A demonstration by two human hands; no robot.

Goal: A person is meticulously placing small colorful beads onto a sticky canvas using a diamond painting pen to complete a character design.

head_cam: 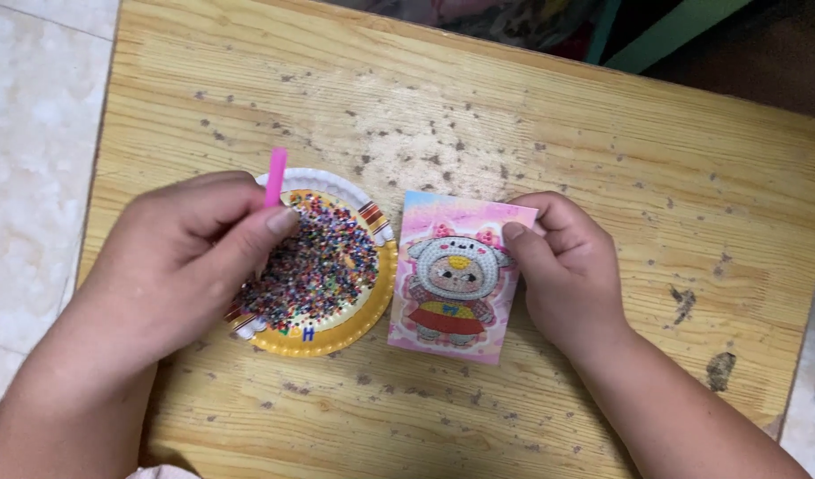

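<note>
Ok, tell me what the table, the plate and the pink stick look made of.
Table: pale wood, matt and worn; grain lines and dark pits show.
Plate: likely paper, glossy gold print; its white rim is fluted. It holds small multicoloured beads.
Pink stick in the left hand: probably plastic; smooth and evenly coloured.

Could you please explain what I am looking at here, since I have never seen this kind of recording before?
There is no machine: a person wears a camera on the head, so the single picture looks down at their own two bare hands over a worn wooden table. The left hand pinches a pink pen-like stick above a yellow-rimmed paper plate heaped with tiny multicoloured beads. The right hand steadies the edge of a pink picture card showing a cartoon bear, lying flat beside the plate.
</note>
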